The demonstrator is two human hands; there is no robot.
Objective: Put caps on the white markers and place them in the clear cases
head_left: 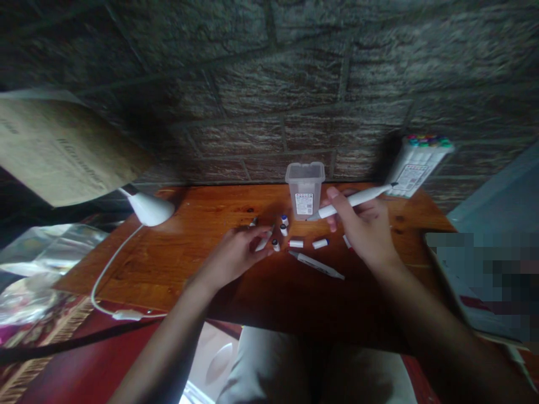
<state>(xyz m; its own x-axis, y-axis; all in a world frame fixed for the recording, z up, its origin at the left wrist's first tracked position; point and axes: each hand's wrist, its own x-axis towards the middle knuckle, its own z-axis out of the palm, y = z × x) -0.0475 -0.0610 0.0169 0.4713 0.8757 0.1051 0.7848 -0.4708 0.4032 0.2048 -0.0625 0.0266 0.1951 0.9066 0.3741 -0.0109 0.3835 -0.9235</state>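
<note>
My right hand [370, 224] grips a white double-ended marker [357, 198], its dark tip at the right bare of a cap. Left of it, my left hand [236, 252] is closed on another marker [264, 240], mostly hidden by the fingers. Just beside those fingers stand small white caps with dark ends, a blue-ended cap [284, 220] and a black-ended cap [275, 245] among them. A red-ended cap [296, 244] and another blue-ended cap [320, 243] lie on their sides between the hands. Nearer me lies an uncapped marker [318, 265].
A clear plastic box [305, 188] with a label stands against the brick wall [261, 134]. A box full of markers [419, 165] is at the right. At the left stands a lamp [151, 209] on the wooden table [189, 207], its white cable [105, 269] hanging over the edge.
</note>
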